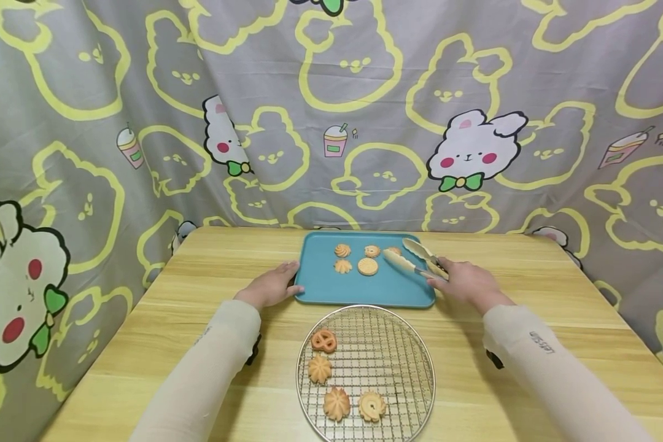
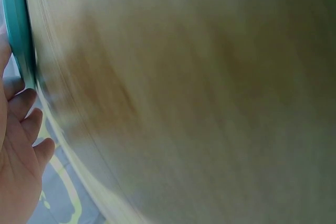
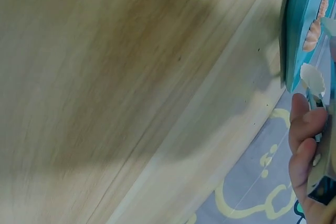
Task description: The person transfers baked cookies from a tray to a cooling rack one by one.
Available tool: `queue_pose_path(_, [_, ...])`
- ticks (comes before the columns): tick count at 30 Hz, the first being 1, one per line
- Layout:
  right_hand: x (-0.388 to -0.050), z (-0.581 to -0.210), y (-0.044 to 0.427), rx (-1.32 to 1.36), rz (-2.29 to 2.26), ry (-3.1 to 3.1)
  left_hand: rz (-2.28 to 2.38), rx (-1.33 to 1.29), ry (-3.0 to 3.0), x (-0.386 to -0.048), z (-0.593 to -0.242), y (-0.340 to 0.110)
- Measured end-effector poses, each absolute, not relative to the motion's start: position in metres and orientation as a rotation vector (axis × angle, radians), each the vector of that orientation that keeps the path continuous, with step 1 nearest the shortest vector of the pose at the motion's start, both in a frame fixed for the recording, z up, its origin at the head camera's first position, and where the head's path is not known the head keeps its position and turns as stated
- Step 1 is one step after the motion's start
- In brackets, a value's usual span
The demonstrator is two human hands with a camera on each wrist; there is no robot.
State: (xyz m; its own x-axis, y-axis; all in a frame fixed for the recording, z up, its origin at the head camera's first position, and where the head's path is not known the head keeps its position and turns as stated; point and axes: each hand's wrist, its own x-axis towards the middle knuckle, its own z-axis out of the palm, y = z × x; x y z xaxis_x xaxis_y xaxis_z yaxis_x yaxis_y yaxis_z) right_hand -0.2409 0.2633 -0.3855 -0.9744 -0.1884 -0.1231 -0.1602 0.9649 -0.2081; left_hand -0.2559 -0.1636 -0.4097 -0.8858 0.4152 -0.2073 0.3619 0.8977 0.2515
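A pair of tongs with pale scalloped tips is gripped in my right hand at the right of the blue tray. Its spread tips reach over the tray, close to a partly hidden cookie. Also on the tray are a swirl cookie, a ring cookie, a flower-shaped cookie and a round flat cookie. My left hand touches the tray's left edge with thumb and fingers extended. In the left wrist view, the fingers lie beside the tray rim.
Nearer me, a round wire rack holds a pretzel cookie, two flower-shaped cookies and a ring cookie. All stand on a wooden table. A patterned curtain hangs behind the table and at its sides.
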Motion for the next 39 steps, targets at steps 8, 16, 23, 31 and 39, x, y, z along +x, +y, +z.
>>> queue_pose_path(8, [-0.243, -0.388, 0.258, -0.257, -0.306, 2.943, 0.312, 0.581, 2.805, -0.255, -0.41, -0.164])
queue_pose_path(16, [-0.243, -0.387, 0.252, -0.267, -0.29, 2.958, 0.323, 0.575, 2.803, -0.254, -0.408, -0.164])
queue_pose_path(23, [-0.243, -0.387, 0.25, -0.257, -0.273, 2.962, 0.32, 0.578, 2.805, -0.255, -0.407, -0.164])
queue_pose_path(31, [-0.242, -0.387, 0.251, -0.269, -0.263, 2.98, 0.316, 0.571, 2.804, -0.255, -0.407, -0.163])
queue_pose_path(39, [-0.24, -0.391, 0.255, -0.291, -0.263, 2.99, 0.307, 0.573, 2.806, -0.255, -0.408, -0.163])
